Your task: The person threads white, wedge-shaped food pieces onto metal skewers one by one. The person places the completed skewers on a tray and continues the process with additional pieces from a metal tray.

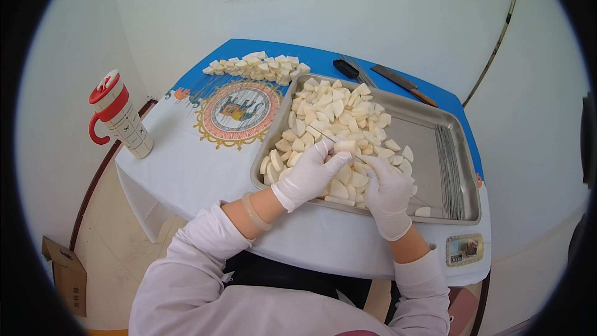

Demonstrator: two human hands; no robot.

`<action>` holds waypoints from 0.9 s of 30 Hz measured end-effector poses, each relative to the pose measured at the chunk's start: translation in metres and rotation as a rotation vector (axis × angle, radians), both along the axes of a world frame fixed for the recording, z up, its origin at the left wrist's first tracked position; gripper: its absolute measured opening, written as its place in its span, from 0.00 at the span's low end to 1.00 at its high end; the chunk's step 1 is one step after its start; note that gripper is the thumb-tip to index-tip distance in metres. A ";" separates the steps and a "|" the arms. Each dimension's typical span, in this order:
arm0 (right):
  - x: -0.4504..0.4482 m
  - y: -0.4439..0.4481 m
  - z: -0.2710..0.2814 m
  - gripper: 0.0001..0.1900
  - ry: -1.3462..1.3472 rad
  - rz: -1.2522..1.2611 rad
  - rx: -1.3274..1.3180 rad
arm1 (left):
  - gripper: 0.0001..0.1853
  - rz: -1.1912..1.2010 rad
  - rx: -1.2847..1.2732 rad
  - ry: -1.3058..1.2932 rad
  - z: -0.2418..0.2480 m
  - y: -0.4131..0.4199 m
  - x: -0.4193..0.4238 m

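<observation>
My left hand [303, 177], in a white glove, pinches a pale piece of cut root vegetable [345, 146] between thumb and fingers. A thin metal skewer [322, 133] runs by the piece and slants up to the left; whether it passes right through is hard to see. My right hand [389, 193], also gloved, grips the skewer's lower end just right of that piece. Both hands are above a shallow steel tray [413, 137]. Many loose vegetable pieces [326, 107] are heaped in its left and middle. Along its right side lies a bundle of metal skewers [447, 172].
Skewered vegetable pieces [256, 67] lie at the table's back left. Behind the tray are more skewers [364, 72], a black object [345, 69] and a cleaver [396, 79]. A red-lidded tumbler [123, 114] stands left. A phone-like device [465, 250] rests at the front right corner.
</observation>
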State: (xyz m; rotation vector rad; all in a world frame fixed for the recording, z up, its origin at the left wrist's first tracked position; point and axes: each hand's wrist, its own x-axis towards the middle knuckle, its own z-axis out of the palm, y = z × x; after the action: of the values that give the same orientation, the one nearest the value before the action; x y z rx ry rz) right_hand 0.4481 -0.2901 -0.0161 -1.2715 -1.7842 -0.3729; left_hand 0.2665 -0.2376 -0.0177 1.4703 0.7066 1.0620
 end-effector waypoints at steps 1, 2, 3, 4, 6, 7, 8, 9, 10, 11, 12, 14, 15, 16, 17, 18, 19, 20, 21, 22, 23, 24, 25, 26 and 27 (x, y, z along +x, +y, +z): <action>0.000 0.000 -0.002 0.16 -0.004 -0.005 -0.002 | 0.17 -0.003 0.001 0.018 0.002 -0.001 0.000; 0.001 0.000 -0.003 0.17 -0.007 -0.010 -0.005 | 0.17 -0.004 0.007 0.021 0.002 -0.001 0.000; 0.000 0.000 -0.003 0.17 -0.009 -0.010 -0.009 | 0.17 -0.003 0.011 0.023 0.002 -0.002 0.000; 0.000 0.001 -0.003 0.17 -0.012 -0.011 -0.012 | 0.17 -0.001 0.014 0.025 0.002 -0.002 0.000; 0.000 0.001 -0.002 0.17 -0.009 0.000 -0.022 | 0.17 0.010 0.025 0.026 0.009 -0.007 0.000; 0.001 0.000 -0.001 0.16 -0.004 0.011 -0.028 | 0.16 0.015 0.031 0.026 0.011 -0.009 0.000; 0.002 0.000 0.000 0.16 0.001 0.022 -0.034 | 0.16 0.024 0.031 0.031 0.011 -0.010 0.000; 0.001 0.000 0.002 0.15 0.028 0.064 -0.014 | 0.15 0.032 0.032 0.036 0.010 -0.012 0.001; 0.000 0.001 0.005 0.14 0.055 0.107 0.006 | 0.15 0.041 0.032 0.041 0.008 -0.013 0.001; -0.002 0.002 0.006 0.13 0.081 0.148 0.026 | 0.14 0.036 0.045 0.012 0.007 -0.014 0.002; -0.002 0.002 0.005 0.12 0.103 0.170 0.004 | 0.14 0.028 0.057 -0.015 0.005 -0.016 0.004; -0.003 0.002 -0.001 0.10 0.148 0.212 -0.038 | 0.13 0.013 0.064 -0.015 0.004 -0.017 0.006; -0.003 0.002 -0.001 0.10 0.146 0.217 -0.034 | 0.13 0.006 0.059 0.011 0.006 -0.018 0.005; -0.003 0.003 -0.001 0.10 0.144 0.222 -0.029 | 0.14 -0.002 0.054 0.037 0.007 -0.019 0.005; -0.002 0.003 -0.001 0.10 0.142 0.226 -0.025 | 0.14 -0.011 0.056 0.021 0.002 -0.017 0.006; -0.003 0.002 0.000 0.10 0.119 0.216 -0.028 | 0.14 -0.016 0.057 0.007 -0.005 -0.014 0.006; -0.003 0.000 0.001 0.10 0.097 0.205 -0.030 | 0.15 -0.021 0.058 -0.007 -0.010 -0.012 0.006; -0.004 -0.001 0.001 0.11 0.075 0.194 -0.033 | 0.15 -0.030 0.049 -0.025 -0.014 -0.012 0.006; -0.004 -0.002 0.002 0.11 0.067 0.178 -0.024 | 0.15 -0.042 0.041 -0.042 -0.014 -0.012 0.006; -0.005 -0.003 0.003 0.11 0.059 0.163 -0.015 | 0.15 -0.054 0.032 -0.059 -0.014 -0.012 0.007; -0.005 -0.003 0.004 0.11 0.051 0.147 -0.006 | 0.15 -0.046 0.038 -0.069 -0.014 -0.012 0.007; -0.005 -0.004 0.004 0.13 0.034 0.137 -0.010 | 0.15 -0.038 0.044 -0.079 -0.013 -0.012 0.008; -0.005 -0.005 0.004 0.14 0.016 0.126 -0.013 | 0.15 -0.029 0.050 -0.090 -0.012 -0.012 0.008; -0.004 -0.005 0.004 0.16 -0.001 0.116 -0.017 | 0.15 0.003 0.052 -0.067 -0.010 -0.012 0.007; -0.005 -0.006 0.006 0.18 -0.033 0.098 -0.031 | 0.15 0.036 0.055 -0.044 -0.007 -0.010 0.003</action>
State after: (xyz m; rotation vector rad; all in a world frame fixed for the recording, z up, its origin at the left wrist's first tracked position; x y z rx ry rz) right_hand 0.4435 -0.2966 -0.0100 -1.2002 -1.8788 -0.3138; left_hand 0.2698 -0.2476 -0.0249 1.4816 0.6790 1.1462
